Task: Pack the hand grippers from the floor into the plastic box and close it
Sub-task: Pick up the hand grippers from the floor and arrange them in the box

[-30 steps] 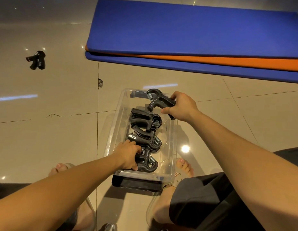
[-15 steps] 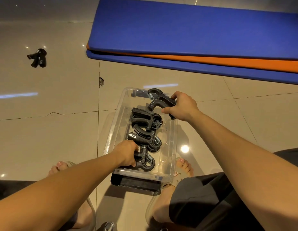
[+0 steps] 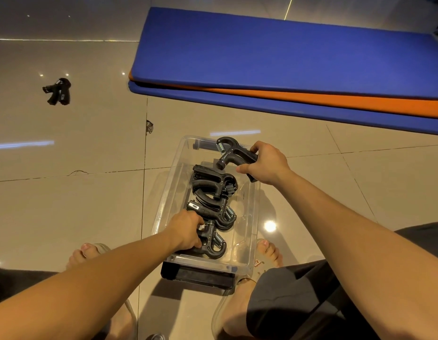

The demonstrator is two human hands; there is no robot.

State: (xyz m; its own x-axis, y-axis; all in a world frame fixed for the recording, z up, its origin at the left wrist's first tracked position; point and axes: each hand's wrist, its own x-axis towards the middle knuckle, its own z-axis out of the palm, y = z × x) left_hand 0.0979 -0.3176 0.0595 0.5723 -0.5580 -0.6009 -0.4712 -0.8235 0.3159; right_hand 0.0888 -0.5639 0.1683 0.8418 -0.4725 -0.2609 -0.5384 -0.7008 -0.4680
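Note:
A clear plastic box (image 3: 252, 217) stands open on the tiled floor between my feet. Several black hand grippers lie in a row inside it (image 3: 214, 184). My left hand (image 3: 186, 233) grips the handle of the nearest hand gripper (image 3: 214, 242) at the box's near end. My right hand (image 3: 267, 161) holds another hand gripper (image 3: 233, 153) by its handle over the far end of the box, its spring end pointing left. More black hand grippers (image 3: 57, 92) lie on the floor far to the left.
A black lid (image 3: 198, 277) lies under the box's near edge. Stacked blue and orange mats (image 3: 286, 69) lie beyond the box. My bare feet (image 3: 268, 251) flank the box. A small chip (image 3: 149, 126) marks a tile joint.
My left hand has pushed the nearest hand gripper a little deeper into the box's near end. My right hand with its hand gripper has hardly moved.

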